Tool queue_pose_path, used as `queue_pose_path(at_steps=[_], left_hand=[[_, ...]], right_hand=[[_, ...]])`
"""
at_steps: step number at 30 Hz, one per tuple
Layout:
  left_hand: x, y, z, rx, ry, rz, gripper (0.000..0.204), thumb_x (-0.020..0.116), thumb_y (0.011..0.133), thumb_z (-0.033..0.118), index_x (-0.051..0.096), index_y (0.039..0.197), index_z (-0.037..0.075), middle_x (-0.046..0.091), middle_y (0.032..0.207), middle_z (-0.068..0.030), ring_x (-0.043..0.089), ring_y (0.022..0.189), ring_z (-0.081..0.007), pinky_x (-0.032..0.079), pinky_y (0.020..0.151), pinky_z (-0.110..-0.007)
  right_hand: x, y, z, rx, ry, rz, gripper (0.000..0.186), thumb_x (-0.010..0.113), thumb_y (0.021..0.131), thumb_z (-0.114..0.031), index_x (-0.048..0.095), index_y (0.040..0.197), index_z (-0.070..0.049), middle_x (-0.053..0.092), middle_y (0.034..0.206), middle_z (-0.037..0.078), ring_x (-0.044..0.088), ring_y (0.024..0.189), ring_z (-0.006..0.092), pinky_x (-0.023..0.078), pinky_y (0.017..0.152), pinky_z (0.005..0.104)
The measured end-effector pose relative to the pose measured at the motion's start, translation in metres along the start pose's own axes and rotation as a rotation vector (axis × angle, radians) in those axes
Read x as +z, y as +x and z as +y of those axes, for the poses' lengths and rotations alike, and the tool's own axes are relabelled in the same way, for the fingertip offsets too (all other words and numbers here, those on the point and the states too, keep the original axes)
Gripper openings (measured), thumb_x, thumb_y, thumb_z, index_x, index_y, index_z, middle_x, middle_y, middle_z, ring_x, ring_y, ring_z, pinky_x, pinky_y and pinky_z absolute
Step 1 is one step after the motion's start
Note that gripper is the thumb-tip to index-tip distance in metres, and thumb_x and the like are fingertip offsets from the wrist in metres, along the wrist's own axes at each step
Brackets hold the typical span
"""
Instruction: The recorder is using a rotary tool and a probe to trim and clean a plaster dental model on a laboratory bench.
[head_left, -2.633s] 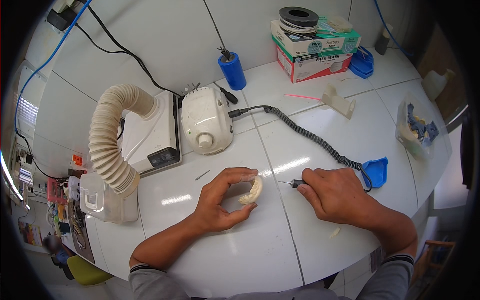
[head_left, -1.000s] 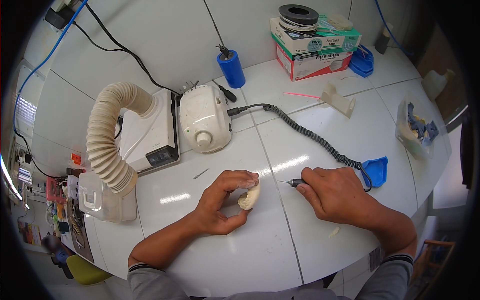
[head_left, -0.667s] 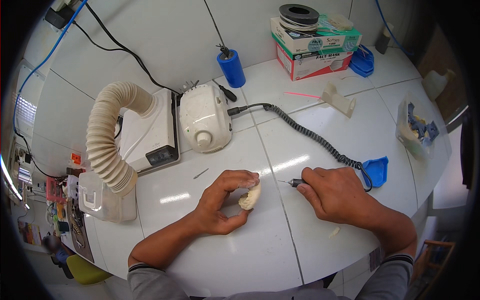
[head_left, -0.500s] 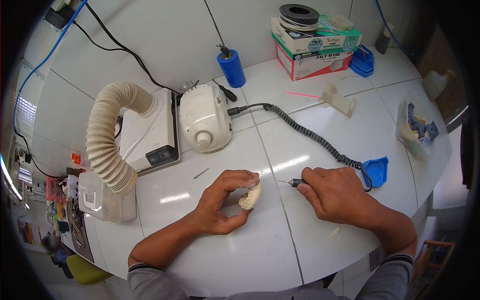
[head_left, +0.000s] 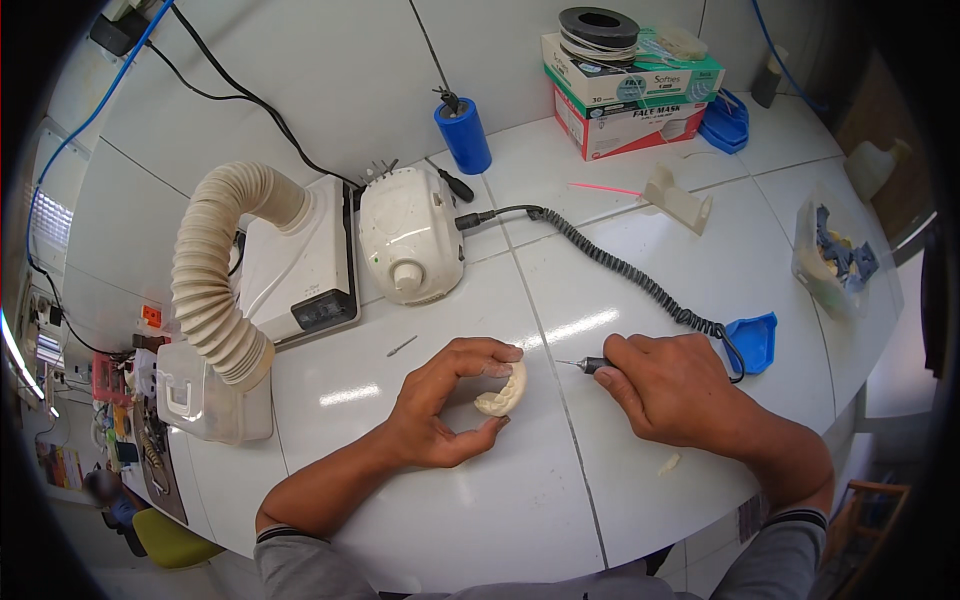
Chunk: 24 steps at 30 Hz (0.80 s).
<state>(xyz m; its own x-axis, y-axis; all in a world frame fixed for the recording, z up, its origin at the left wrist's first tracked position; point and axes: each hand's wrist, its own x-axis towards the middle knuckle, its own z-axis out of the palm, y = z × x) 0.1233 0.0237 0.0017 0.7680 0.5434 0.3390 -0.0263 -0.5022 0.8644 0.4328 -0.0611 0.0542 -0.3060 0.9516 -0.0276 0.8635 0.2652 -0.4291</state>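
Observation:
A cream, horseshoe-shaped dental cast (head_left: pixel 508 394) is pinched between the thumb and fingers of my left hand (head_left: pixel 450 400), above the white tiled table. My right hand (head_left: pixel 675 388) is closed around a black rotary handpiece (head_left: pixel 592 365). Its thin bur points left toward the cast, with a gap between them. From the handpiece, a coiled black cord (head_left: pixel 640 280) runs back to the white control unit (head_left: pixel 410 235) with a round knob. A loose metal bur (head_left: pixel 402 346) lies on the table beyond my left hand.
At left stands a white dust extractor (head_left: pixel 290 265) with a ribbed hose (head_left: pixel 195 270) over a clear plastic box (head_left: pixel 215 395). A blue tray (head_left: pixel 752 342) lies beyond my right hand. Mask boxes (head_left: pixel 628 110) and a blue cylinder (head_left: pixel 463 137) are at the back; a scrap container (head_left: pixel 835 255) is far right.
The cast has turned in my left hand, so more of its curved outer side shows. My left fingers have shifted slightly. My right hand and the handpiece have stayed in place.

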Motion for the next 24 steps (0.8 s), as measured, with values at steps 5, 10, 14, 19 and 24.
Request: queue_pose_path(at_steps=[5, 10, 14, 19, 24], left_hand=[[-0.0021, 0.0048, 0.006, 0.001, 0.102, 0.012, 0.061, 0.083, 0.078, -0.002, 0.063, 0.136, 0.004, 0.065, 0.14, -0.0208, 0.065, 0.133, -0.0325, 0.052, 0.112, -0.044], [-0.0003, 0.0044, 0.0046, 0.003, 0.103, 0.073, 0.057, 0.086, 0.077, 0.004, 0.068, 0.132, 0.003, 0.071, 0.134, -0.0187, 0.07, 0.125, -0.0341, 0.057, 0.104, -0.042], [-0.0015, 0.0043, 0.0046, -0.002, 0.112, 0.065, 0.057, 0.086, 0.077, 0.005, 0.068, 0.131, 0.003, 0.071, 0.132, -0.0185, 0.07, 0.123, -0.0339, 0.057, 0.104, -0.042], [-0.0019, 0.0053, 0.0058, -0.006, 0.123, 0.057, 0.055, 0.087, 0.078, 0.007, 0.07, 0.13, 0.002, 0.072, 0.132, -0.0184, 0.07, 0.123, -0.0337, 0.057, 0.103, -0.042], [-0.0024, 0.0049, 0.0064, -0.019, 0.117, 0.041, 0.057, 0.086, 0.077, 0.005, 0.07, 0.131, 0.001, 0.07, 0.132, -0.0202, 0.069, 0.122, -0.0323, 0.055, 0.104, -0.041]], right_hand=[[0.0006, -0.0007, 0.0004, -0.009, -0.003, 0.011, 0.029, 0.062, 0.112, -0.033, 0.066, 0.103, -0.006, 0.067, 0.07, 0.01, 0.066, 0.059, 0.0334, 0.051, 0.054, 0.0469], [-0.0001, 0.0, -0.0001, -0.008, -0.008, 0.001, 0.029, 0.062, 0.112, -0.034, 0.066, 0.103, -0.006, 0.067, 0.07, 0.01, 0.066, 0.058, 0.0331, 0.051, 0.054, 0.0465], [0.0004, -0.0001, 0.0005, -0.01, -0.005, 0.006, 0.03, 0.062, 0.112, -0.034, 0.067, 0.102, -0.006, 0.067, 0.07, 0.01, 0.066, 0.058, 0.0329, 0.051, 0.054, 0.0464], [0.0015, -0.0003, 0.001, -0.021, -0.014, 0.021, 0.03, 0.063, 0.111, -0.034, 0.067, 0.102, -0.006, 0.068, 0.071, 0.01, 0.066, 0.058, 0.0332, 0.051, 0.054, 0.0466], [0.0011, -0.0007, 0.0006, -0.019, -0.011, 0.017, 0.029, 0.063, 0.111, -0.033, 0.067, 0.102, -0.006, 0.068, 0.07, 0.01, 0.066, 0.059, 0.0334, 0.051, 0.054, 0.0467]])
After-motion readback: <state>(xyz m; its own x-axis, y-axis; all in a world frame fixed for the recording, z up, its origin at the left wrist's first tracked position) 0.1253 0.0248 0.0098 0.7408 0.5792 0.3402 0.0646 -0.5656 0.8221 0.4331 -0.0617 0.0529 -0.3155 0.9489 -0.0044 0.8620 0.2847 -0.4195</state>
